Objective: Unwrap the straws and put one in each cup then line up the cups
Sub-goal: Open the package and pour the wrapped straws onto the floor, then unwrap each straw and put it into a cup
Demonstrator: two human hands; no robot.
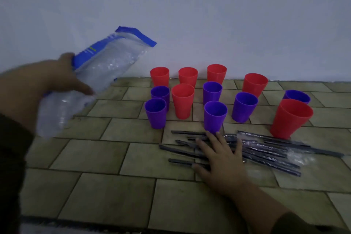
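Several red cups [183, 100] and purple cups [215, 117] stand upright and empty in a loose cluster near the wall. In front of them lies a pile of dark straws [269, 152], several in clear wrappers. My right hand [220, 156] rests flat on the left part of that pile with fingers spread. My left hand [57, 80] grips a clear plastic bag with blue edges [98, 74], lifted above the surface at the left.
The surface is tiled in tan brick-like stones [106, 156]. A plain pale wall [209, 15] rises right behind the cups. The surface's front edge [76, 224] runs along the bottom left.
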